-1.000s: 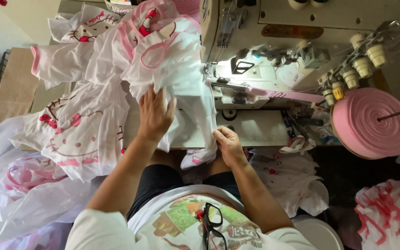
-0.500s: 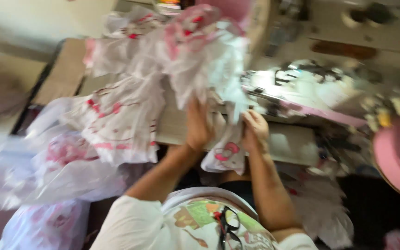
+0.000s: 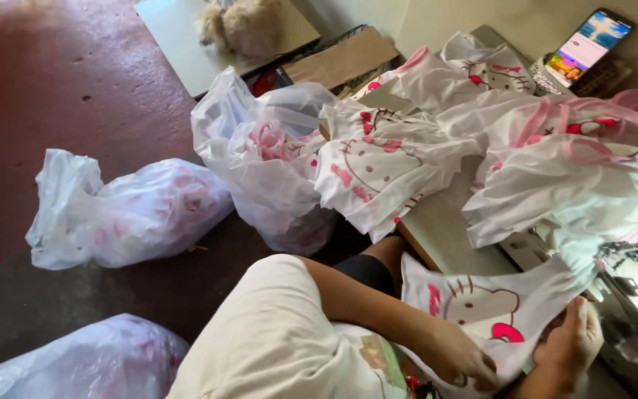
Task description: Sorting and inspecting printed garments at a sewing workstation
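Both hands grip one white garment (image 3: 481, 310) at the near edge of the table (image 3: 444, 222). The left hand (image 3: 455, 358) is closed on its lower hem, fingers curled into the cloth. The right hand (image 3: 574, 343) pinches the cloth from the other side, fingers bent around it.

The garment is stretched between the hands and the sewing machine (image 3: 636, 281), its long axis running from the near edge up and right toward the machine. Its pink and red printed face points up; which end is the neck is hard to tell.

Three clear plastic bags stand on the floor (image 3: 75, 89). The bag (image 3: 267, 155) against the table's left edge is open and holds white and pink cloth. The second bag (image 3: 127, 214), further left, looks tied and full of the same cloth. The third bag (image 3: 75, 366) is cut off at the lower corner.

More garments (image 3: 526, 140) lie heaped across the table's far side, and a phone (image 3: 588, 44) leans at the far right corner.
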